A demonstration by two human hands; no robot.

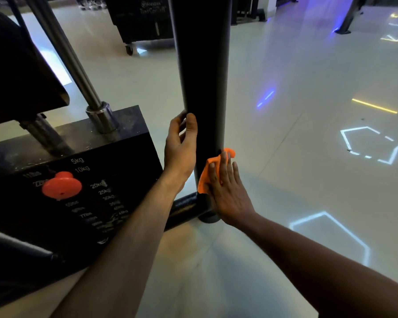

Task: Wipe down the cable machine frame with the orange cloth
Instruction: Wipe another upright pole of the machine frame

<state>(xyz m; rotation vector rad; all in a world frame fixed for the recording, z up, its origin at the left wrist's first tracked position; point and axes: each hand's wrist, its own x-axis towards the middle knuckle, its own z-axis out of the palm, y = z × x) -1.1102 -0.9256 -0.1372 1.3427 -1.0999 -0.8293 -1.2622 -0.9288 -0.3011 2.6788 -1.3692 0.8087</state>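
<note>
right fingers (224, 167): flat and straight, pretty much fully spread, pinning the small crumpled orange cloth (204, 177) against the tall black round steel upright post (202, 76) of the cable machine. Nothing curled round it, just pressing.
cloth vs post: it sits on the post's right-hand face, low down, just above where the post meets the black base crossbar (184, 208).
long axis: the post runs straight up from there, so I reckon the wipe has to travel along it, up or down, not across.
right hand (228, 191): palm against the post, forearm coming in from the lower right.
left hand (180, 143): a bit higher on the post, on its left edge, thumb lying on the front; how far the fingers wrap behind it I can't tell. Looks like it's steadying me.
nearer hand: the right, it's already on the cloth.
left of the post: black weight stack (83, 171) with white kg labels and a red-orange round selector knob (61, 185).
</note>
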